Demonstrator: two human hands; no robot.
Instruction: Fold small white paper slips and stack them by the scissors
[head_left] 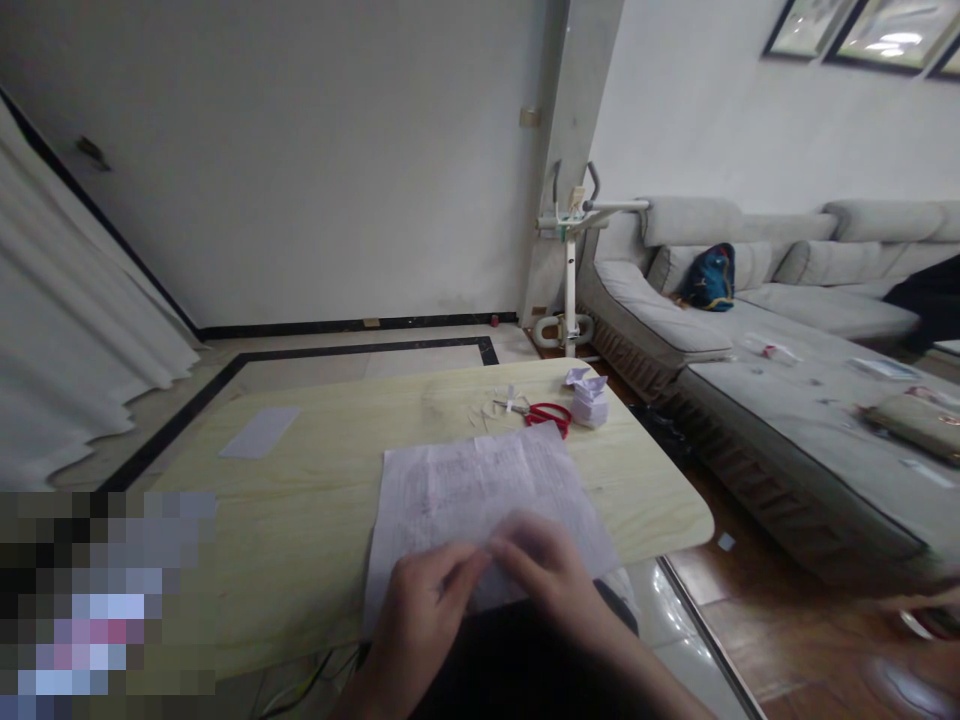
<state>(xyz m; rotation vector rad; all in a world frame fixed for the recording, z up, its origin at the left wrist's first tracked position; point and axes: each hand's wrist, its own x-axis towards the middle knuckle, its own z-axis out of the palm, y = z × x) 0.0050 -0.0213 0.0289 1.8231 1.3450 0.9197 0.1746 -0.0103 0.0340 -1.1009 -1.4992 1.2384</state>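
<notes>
Over the near edge of a printed paper sheet (465, 480), my left hand (435, 590) and my right hand (541, 560) meet at the fingertips. Both are closed in a pinch, and motion blurs them. Whatever lies between the fingertips, if anything, is hidden. The sheet is slightly creased and lies on the wooden table (322, 520). Beyond its far right corner are red-handled scissors (549, 415) with thin paper strips (487, 412) beside the blades. Folded paper pieces (589, 402) stand right of the scissors.
A blank paper slip (260, 432) lies on the table's far left. Right of the table runs a grey sofa (787, 400) with a blue backpack (711, 278) on it. White exercise equipment (570, 270) stands behind the table. The lower left corner is pixelated.
</notes>
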